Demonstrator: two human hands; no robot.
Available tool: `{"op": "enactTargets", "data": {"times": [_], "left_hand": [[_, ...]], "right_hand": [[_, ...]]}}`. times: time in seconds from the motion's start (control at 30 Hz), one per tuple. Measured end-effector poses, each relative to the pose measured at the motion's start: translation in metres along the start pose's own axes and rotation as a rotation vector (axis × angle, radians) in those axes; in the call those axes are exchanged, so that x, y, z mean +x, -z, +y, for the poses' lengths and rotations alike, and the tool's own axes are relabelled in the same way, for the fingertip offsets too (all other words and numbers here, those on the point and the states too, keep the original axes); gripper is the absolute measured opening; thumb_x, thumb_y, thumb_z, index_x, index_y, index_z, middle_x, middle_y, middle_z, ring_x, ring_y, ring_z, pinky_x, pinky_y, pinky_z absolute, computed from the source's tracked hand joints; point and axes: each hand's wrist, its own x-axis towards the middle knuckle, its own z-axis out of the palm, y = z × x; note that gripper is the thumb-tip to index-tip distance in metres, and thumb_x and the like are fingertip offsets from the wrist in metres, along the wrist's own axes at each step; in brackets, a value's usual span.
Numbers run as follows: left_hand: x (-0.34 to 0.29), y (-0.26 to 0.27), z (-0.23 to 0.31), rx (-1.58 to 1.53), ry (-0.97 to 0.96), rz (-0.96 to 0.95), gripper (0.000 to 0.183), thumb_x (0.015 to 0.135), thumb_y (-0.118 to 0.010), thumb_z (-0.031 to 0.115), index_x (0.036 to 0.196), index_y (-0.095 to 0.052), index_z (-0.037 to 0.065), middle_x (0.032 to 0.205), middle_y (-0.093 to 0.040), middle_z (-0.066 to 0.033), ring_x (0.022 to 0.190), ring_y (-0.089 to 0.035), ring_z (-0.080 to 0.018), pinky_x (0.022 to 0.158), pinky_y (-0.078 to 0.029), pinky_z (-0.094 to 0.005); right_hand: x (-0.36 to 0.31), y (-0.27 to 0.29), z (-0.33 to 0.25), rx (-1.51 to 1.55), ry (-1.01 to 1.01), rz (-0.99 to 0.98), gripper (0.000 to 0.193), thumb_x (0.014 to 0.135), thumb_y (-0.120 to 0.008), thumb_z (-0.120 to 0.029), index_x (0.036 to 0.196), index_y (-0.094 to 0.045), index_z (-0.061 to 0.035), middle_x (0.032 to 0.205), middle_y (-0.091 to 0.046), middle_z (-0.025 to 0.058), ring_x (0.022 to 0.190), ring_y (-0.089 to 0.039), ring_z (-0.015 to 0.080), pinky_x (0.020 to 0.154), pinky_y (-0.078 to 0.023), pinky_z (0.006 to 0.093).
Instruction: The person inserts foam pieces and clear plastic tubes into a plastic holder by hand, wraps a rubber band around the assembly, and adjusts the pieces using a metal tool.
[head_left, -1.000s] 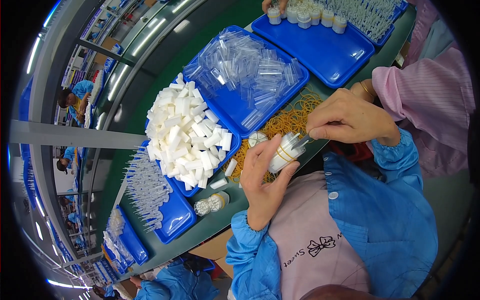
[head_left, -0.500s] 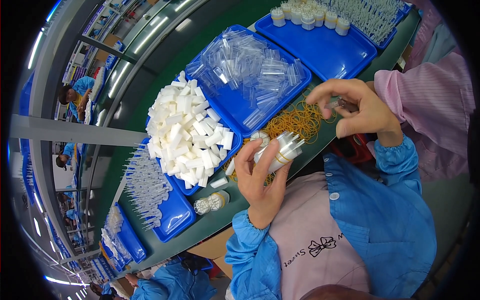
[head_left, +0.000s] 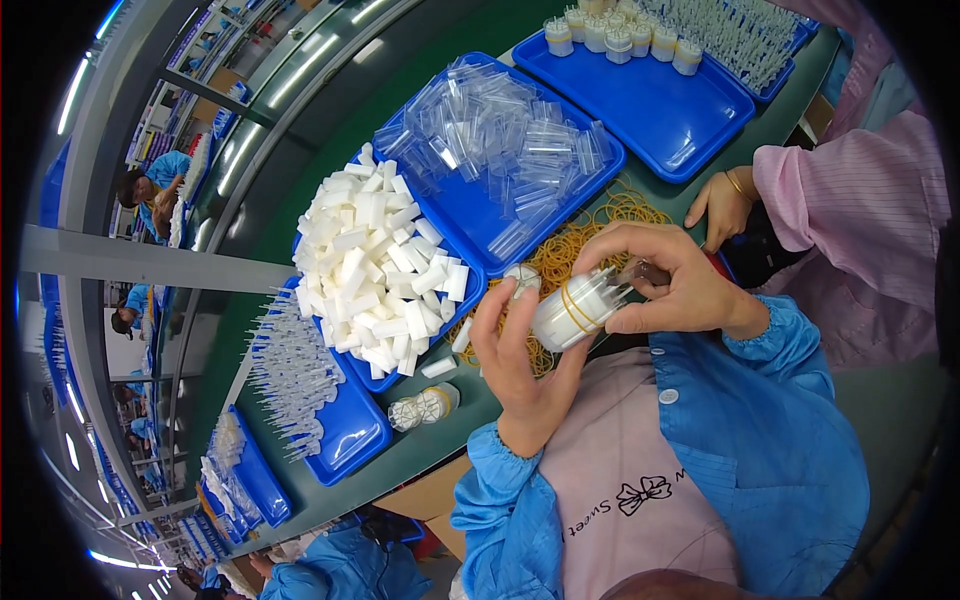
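Observation:
A bundle of short clear tubes with white cores (head_left: 556, 320), circled by yellow rubber bands, lies tilted between my hands. My left hand (head_left: 525, 385) is closed round its left part, the fingers along its side. My right hand (head_left: 672, 285) grips the right end, index finger and thumb on either side of the thin tips sticking out there. Something small and clear shows among the right fingers; its kind is hidden. Just beyond the left fingertips sits a round white-ended bundle (head_left: 522, 278). Loose yellow rubber bands (head_left: 625, 208) lie beyond and under the hands.
Blue trays hold clear tubes (head_left: 500, 140), white cylinders (head_left: 375, 265) and thin-tipped pieces (head_left: 295, 370). Finished-looking bundles (head_left: 620, 40) stand in a far tray (head_left: 680, 125). Two bundles (head_left: 423, 407) lie by the green table edge. At right, a co-worker's hand (head_left: 725, 205) is close to mine.
My right hand has moved left and down from above the rubber bands onto the bundle's end. The bundle has turned slightly. The co-worker's hand has come into sight.

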Motion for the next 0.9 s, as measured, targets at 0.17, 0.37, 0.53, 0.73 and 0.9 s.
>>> {"op": "enactTargets", "data": {"times": [0.17, 0.37, 0.53, 0.73, 0.9], "left_hand": [[-0.009, 0.014, -0.019, 0.117, 0.141, -0.144, 0.075, 0.065, -0.085, 0.016, 0.13, -0.049, 0.004, 0.129, -0.047, -0.0182, 0.118, -0.047, -0.0349, 0.098, -0.039, -0.0439], [-0.015, 0.012, -0.032, 0.258, 0.255, -0.172, 0.082, 0.068, -0.083, 0.022, 0.136, -0.043, 0.0, 0.121, -0.052, -0.0179, 0.11, -0.048, -0.0336, 0.095, -0.037, -0.0426], [-0.014, 0.001, -0.045, 0.351, 0.249, -0.215, 0.072, 0.07, -0.081, 0.025, 0.131, -0.049, 0.002, 0.112, -0.058, -0.0132, 0.101, -0.05, -0.0315, 0.091, -0.036, -0.0423], [-0.021, 0.0, -0.047, 0.064, 0.397, -0.172, 0.052, 0.074, -0.079, 0.016, 0.12, -0.059, 0.004, 0.109, -0.06, -0.0116, 0.098, -0.055, -0.0268, 0.089, -0.042, -0.0385], [-0.014, 0.008, -0.033, -0.337, 0.54, -0.101, 0.046, 0.077, -0.077, 0.008, 0.119, -0.059, 0.001, 0.11, -0.061, -0.0104, 0.098, -0.059, -0.021, 0.087, -0.047, -0.032]], "right_hand": [[0.0, 0.009, 0.006, -0.262, 0.185, 0.17, 0.049, 0.069, -0.073, -0.006, 0.117, -0.062, -0.0048, 0.112, -0.058, 0.0044, 0.059, -0.041, -0.0015, 0.045, -0.027, 0.0139], [0.004, 0.014, 0.014, -0.432, 0.166, 0.185, 0.052, 0.071, -0.066, -0.003, 0.122, -0.061, -0.0077, 0.112, -0.058, 0.0039, 0.075, -0.051, 0.0042, 0.056, -0.038, 0.0176], [0.014, 0.0, 0.035, -0.657, 0.196, 0.219, 0.046, 0.072, -0.063, -0.01, 0.117, -0.06, -0.0049, 0.106, -0.059, 0.0106, 0.089, -0.061, 0.0246, 0.073, -0.05, 0.0342], [0.024, -0.006, 0.042, -0.559, 0.179, 0.124, 0.037, 0.071, -0.064, -0.012, 0.107, -0.06, -0.0034, 0.103, -0.059, 0.0097, 0.086, -0.061, 0.0243, 0.071, -0.049, 0.0335], [0.026, -0.009, 0.028, -0.477, 0.231, 0.076, 0.036, 0.07, -0.066, -0.011, 0.104, -0.06, -0.0033, 0.1, -0.057, 0.0089, 0.085, -0.059, 0.0218, 0.07, -0.048, 0.0312]]}}
